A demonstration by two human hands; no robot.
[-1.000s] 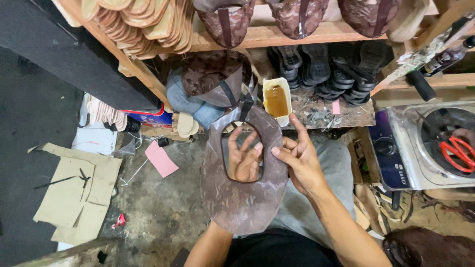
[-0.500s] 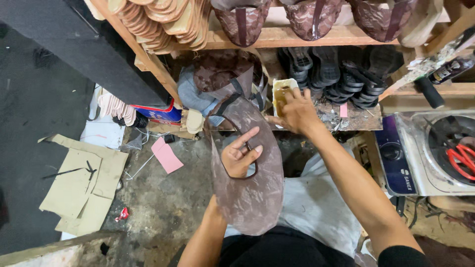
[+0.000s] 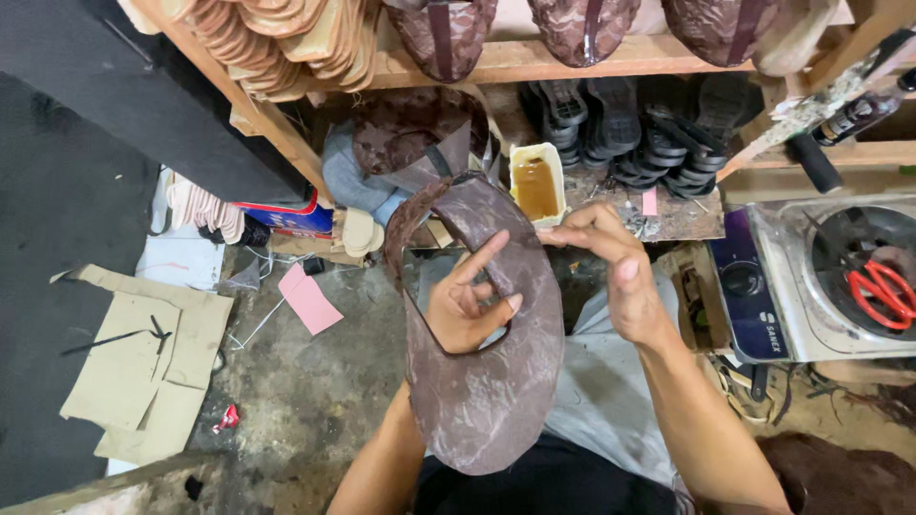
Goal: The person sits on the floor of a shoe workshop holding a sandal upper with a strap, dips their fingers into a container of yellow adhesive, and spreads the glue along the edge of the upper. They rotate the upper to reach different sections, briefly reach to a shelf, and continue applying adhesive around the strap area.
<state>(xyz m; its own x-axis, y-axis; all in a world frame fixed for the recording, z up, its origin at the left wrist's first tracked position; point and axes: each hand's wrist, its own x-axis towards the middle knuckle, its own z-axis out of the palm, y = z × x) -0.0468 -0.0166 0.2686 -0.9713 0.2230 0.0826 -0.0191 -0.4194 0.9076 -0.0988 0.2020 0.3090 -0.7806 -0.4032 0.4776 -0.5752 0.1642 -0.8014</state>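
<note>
A big brown leather piece (image 3: pixel 496 381) hangs over the person's lap, spread flat on the left hand (image 3: pixel 465 307), whose fingers poke through its oval cutout to brace it from behind. The right hand (image 3: pixel 611 257) pinches its upper edge, just below the small tub of glue (image 3: pixel 536 184) on the counter (image 3: pixel 682 217).

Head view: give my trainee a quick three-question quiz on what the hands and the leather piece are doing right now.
1. True or false: the left hand pokes through the opening of the brown leather piece.
2. What does the right hand touch? A) red scissors B) the leather piece's edge C) pink card
3. What liquid colour fills the small tub?

Key: 1 true; 2 B; 3 amber.
</note>
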